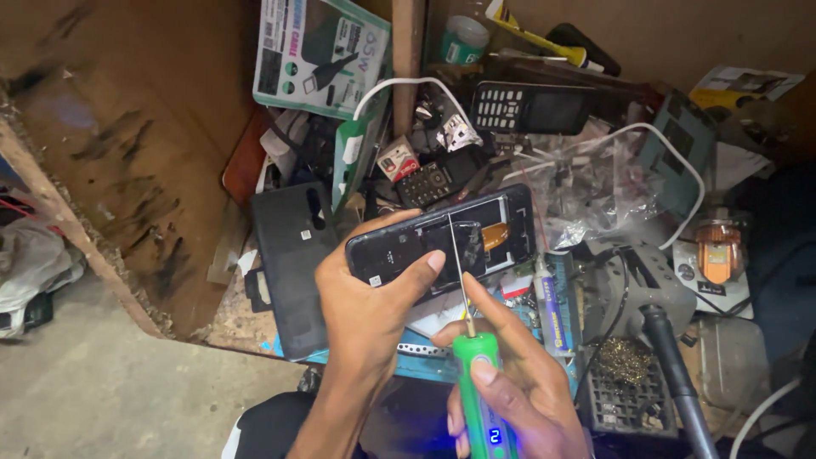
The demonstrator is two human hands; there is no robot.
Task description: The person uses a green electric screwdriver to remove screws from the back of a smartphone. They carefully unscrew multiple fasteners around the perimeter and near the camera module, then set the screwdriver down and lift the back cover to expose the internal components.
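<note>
We see the opened smartphone [442, 242], its back cover off, held level above the cluttered bench. Our left hand [370, 293] clamps it from below, thumb pressed on its inner face. Our right hand [510, 395] pinches a green powered screwdriver [476, 382], its thin bit touching the phone's middle. Just left lies a black phone cover [293, 255]; behind, a keypad phone [531, 106] and white cable [671, 144]; right, a glue tube [551, 302].

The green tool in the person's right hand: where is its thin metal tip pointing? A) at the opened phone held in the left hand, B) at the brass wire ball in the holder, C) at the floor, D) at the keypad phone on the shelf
A: the green tool in the right hand has its thin tip over the opened phone, which the left hand grips.
</note>
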